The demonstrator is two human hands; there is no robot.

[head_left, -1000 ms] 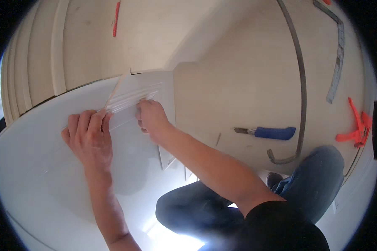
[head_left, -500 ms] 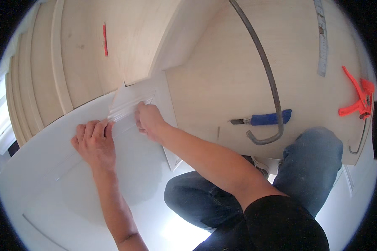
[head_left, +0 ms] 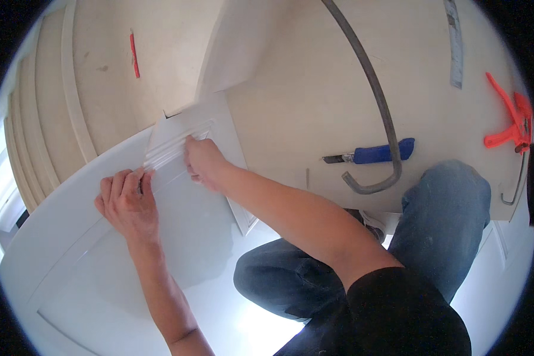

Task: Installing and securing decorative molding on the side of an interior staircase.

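Note:
My left hand (head_left: 127,202) has curled fingers, with thumb and forefinger pinched on a thin pale strip (head_left: 153,142) at the left end of ridged white moulding (head_left: 178,143). The moulding is on a glossy white panel (head_left: 83,255). Just right of it, my right hand (head_left: 204,160) presses against the moulding with fingers curled; anything in them is hidden. Above the panel's upper edge is a pale wooden board (head_left: 107,89).
A blue-handled utility knife (head_left: 374,153) lies under a bent metal bar (head_left: 371,83) on a beige board (head_left: 291,118). A red-orange hand tool (head_left: 507,130) and metal rule (head_left: 455,56) lie right, a red pencil (head_left: 134,53) upper left. My knees (head_left: 442,213) are bent below.
The view has shifted, so the tools on the right appear higher and the bar now crosses the knife. Both my hands stay at the moulding with nearly the same grip.

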